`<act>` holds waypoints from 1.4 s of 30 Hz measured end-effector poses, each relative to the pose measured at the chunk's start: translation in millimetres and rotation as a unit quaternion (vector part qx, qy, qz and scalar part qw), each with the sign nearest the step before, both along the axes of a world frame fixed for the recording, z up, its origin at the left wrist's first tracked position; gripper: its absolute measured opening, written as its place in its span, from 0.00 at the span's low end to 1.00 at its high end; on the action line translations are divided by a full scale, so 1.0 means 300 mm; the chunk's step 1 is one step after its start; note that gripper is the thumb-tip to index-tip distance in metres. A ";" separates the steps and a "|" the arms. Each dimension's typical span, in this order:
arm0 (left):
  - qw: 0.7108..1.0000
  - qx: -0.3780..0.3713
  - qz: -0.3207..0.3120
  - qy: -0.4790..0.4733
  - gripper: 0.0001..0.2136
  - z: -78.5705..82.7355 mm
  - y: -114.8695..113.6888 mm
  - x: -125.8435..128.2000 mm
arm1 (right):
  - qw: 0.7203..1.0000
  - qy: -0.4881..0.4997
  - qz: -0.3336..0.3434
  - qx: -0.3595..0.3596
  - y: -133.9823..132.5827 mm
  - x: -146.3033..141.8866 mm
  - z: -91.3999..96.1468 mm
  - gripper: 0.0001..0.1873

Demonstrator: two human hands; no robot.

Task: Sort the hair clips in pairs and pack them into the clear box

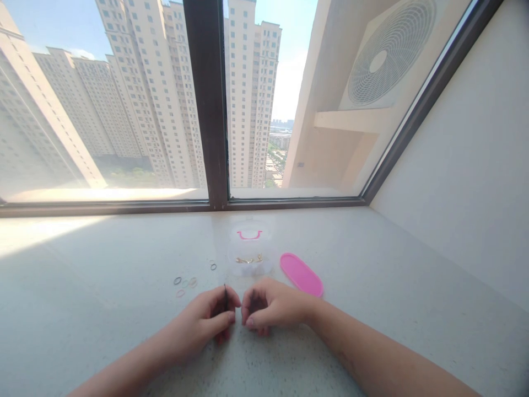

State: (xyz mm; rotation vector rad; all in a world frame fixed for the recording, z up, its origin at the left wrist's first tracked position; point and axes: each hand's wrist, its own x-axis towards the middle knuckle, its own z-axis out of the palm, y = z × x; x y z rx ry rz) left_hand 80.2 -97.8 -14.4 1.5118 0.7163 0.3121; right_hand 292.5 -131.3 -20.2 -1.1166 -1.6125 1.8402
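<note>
Indoors, above a pale windowsill (397, 342), a right hand (268, 306) curls, its grip unclear, just beside the left hand (212, 317); beyond sit a clear box (248, 269), pink lid (301, 274) and small rings (177, 284). Pinched in the left hand: 1 thin dark strand (225, 294).

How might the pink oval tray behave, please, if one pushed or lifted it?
The pink oval tray would probably slide rather than roll or tip, since it lies flat. Its thin look suggests little weight, and its evenly held outline hints at stiffness.

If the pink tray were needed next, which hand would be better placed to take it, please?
Probably the right hand: the pink tray lies beside it; the left hand is farther off.
</note>
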 end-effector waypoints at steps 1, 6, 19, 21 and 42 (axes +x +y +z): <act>1.000 -0.015 0.000 -0.012 0.08 0.001 0.003 -0.001 | 1.000 0.005 0.000 -0.004 0.000 -0.001 0.001 0.07; 0.995 -0.085 0.009 -0.057 0.17 -0.007 0.029 -0.012 | 0.999 0.045 0.005 -0.030 0.002 0.002 0.011 0.09; 0.992 -0.107 -0.002 -0.063 0.09 0.005 0.034 -0.008 | 0.983 0.178 0.003 -0.052 0.019 0.029 -0.021 0.22; 0.993 -0.103 0.001 -0.055 0.10 0.004 0.034 -0.009 | 0.983 0.178 0.005 -0.048 0.018 0.027 -0.019 0.21; 0.998 -0.067 0.011 -0.015 0.13 0.013 0.018 -0.005 | 0.986 0.164 0.010 -0.038 0.019 0.018 -0.023 0.21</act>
